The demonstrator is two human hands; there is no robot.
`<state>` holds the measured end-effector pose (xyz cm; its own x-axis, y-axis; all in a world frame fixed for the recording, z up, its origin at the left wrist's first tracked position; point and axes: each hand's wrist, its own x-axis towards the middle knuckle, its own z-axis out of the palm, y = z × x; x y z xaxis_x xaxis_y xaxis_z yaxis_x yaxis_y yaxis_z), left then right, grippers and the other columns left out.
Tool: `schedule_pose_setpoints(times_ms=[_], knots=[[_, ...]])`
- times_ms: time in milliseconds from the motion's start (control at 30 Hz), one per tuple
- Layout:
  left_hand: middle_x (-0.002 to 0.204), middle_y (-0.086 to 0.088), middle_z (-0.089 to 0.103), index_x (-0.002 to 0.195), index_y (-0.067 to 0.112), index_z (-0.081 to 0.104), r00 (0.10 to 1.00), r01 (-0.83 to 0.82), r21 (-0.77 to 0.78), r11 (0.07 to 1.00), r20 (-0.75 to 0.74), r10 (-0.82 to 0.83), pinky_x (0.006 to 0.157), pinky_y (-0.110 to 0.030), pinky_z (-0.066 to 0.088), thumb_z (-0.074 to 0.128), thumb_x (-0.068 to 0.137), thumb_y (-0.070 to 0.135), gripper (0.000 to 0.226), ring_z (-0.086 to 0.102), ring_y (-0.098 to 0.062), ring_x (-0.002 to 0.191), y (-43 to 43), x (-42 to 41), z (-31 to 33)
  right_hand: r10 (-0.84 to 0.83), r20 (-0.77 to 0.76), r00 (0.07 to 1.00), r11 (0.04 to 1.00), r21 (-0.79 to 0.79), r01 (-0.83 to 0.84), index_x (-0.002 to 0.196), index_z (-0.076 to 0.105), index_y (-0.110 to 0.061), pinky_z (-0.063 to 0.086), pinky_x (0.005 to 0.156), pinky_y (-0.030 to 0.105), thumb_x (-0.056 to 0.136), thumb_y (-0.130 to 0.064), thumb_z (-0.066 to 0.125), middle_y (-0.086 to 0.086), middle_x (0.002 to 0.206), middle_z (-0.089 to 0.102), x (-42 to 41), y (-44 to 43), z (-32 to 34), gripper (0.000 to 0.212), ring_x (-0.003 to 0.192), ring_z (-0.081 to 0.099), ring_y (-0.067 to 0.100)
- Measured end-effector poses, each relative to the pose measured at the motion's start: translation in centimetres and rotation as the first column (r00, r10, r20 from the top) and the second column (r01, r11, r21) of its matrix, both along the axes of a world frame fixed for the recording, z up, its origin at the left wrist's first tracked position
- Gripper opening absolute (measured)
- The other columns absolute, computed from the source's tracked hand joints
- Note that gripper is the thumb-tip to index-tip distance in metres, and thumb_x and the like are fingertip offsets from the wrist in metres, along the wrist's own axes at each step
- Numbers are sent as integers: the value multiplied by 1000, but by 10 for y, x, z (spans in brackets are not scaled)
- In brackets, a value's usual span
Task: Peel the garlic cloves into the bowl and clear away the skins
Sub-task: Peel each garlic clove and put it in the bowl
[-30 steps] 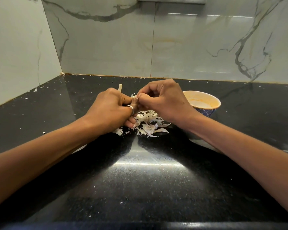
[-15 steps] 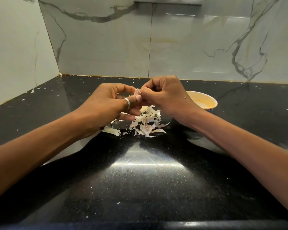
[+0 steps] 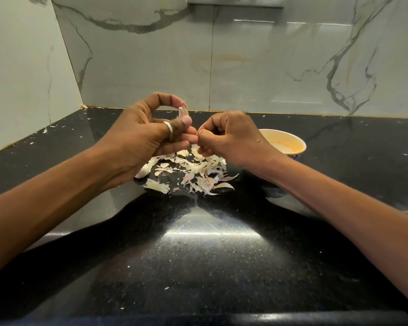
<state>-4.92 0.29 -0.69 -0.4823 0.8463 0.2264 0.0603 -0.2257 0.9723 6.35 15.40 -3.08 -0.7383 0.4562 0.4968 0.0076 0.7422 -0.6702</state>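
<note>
The right hand [image 3: 231, 137] has drawn away from the pale garlic clove [image 3: 182, 112], now pinched in the left hand [image 3: 141, 135] alone, above the papery white skins [image 3: 193, 171] on the black speckled bench [image 3: 210, 267]. Its fingers are clenched (round a strip of skin? I cannot tell). The clove looks nearly ready for the round orange-lined bowl [image 3: 291, 143].

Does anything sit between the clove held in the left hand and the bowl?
Only the right hand: it hovers between the garlic clove pinched by the left hand and the bowl, covering the bowl's left rim. The skins lie lower, on the counter.
</note>
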Motion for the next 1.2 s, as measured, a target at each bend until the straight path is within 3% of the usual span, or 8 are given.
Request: schedule_pose_setpoints(times_ms=[100, 200, 567, 633, 833, 967, 1133, 1200], knots=[[94, -18, 77, 114, 19, 61, 1000, -4, -5, 1000, 5, 4, 62, -22, 61, 70, 77, 15, 38, 77, -21, 80, 0, -1, 1, 13, -10, 1000, 1000, -2, -13, 85, 76, -6, 63, 69, 34, 90, -7, 70, 5, 73, 77, 2, 0, 2, 8, 68, 76, 16], [91, -17, 77, 118, 15, 59, 1000, 9, -33, 999, -24, -10, 63, -24, 62, 69, 80, 13, 39, 76, -19, 78, 1, 1, -2, 38, -65, 997, 999, -21, -39, 94, 75, -4, 65, 70, 38, 88, -3, 73, 9, 80, 77, 3, -2, 5, 6, 69, 76, 19], [92, -17, 77, 116, 14, 61, 996, -25, -69, 997, -93, 19, 63, -25, 62, 73, 73, 16, 45, 76, -20, 78, 0, 3, -6, -38, -178, 983, 974, 212, 76, 82, 76, -12, 61, 63, 42, 87, -18, 77, -4, 69, 73, 2, -3, 9, 8, 62, 71, 13], [91, -17, 77, 117, 13, 60, 996, -32, -69, 997, -87, 26, 62, -24, 61, 73, 71, 17, 48, 76, -19, 75, 1, 3, -5, -6, -181, 983, 984, 175, 38, 86, 75, -12, 62, 66, 42, 86, -13, 77, -3, 74, 74, 2, -1, 8, 2, 66, 73, 13], [82, -12, 77, 118, 8, 61, 997, -17, -76, 997, -73, 11, 59, -21, 60, 73, 70, 16, 50, 75, -15, 68, 2, 4, -4, 124, -170, 978, 987, 124, -104, 104, 76, -6, 63, 65, 34, 90, -11, 77, 7, 89, 76, 2, 1, 10, 15, 78, 75, 19], [86, -14, 77, 117, 4, 62, 995, 0, -98, 995, -97, -10, 63, -21, 60, 72, 73, 17, 47, 74, -14, 69, 0, 2, -2, 205, -164, 965, 977, 94, -192, 101, 74, -4, 61, 64, 31, 90, -10, 78, 14, 91, 75, 5, 4, 16, 14, 78, 75, 28], [89, -16, 77, 108, 7, 65, 991, 21, -126, 992, -127, -37, 59, -19, 58, 72, 77, 16, 32, 75, -15, 70, -1, -1, -1, 250, -135, 959, 968, 65, -243, 93, 73, -9, 61, 64, 32, 88, -8, 79, 16, 90, 75, 9, 5, 20, 7, 75, 71, 19], [90, -17, 77, 106, 8, 66, 988, 23, -148, 989, -145, -45, 60, -20, 59, 73, 78, 16, 30, 74, -15, 70, -1, -3, 0, 258, -117, 959, 965, 86, -249, 92, 73, -9, 61, 65, 34, 89, -8, 79, 16, 89, 75, 11, 6, 21, 7, 73, 72, 25]])
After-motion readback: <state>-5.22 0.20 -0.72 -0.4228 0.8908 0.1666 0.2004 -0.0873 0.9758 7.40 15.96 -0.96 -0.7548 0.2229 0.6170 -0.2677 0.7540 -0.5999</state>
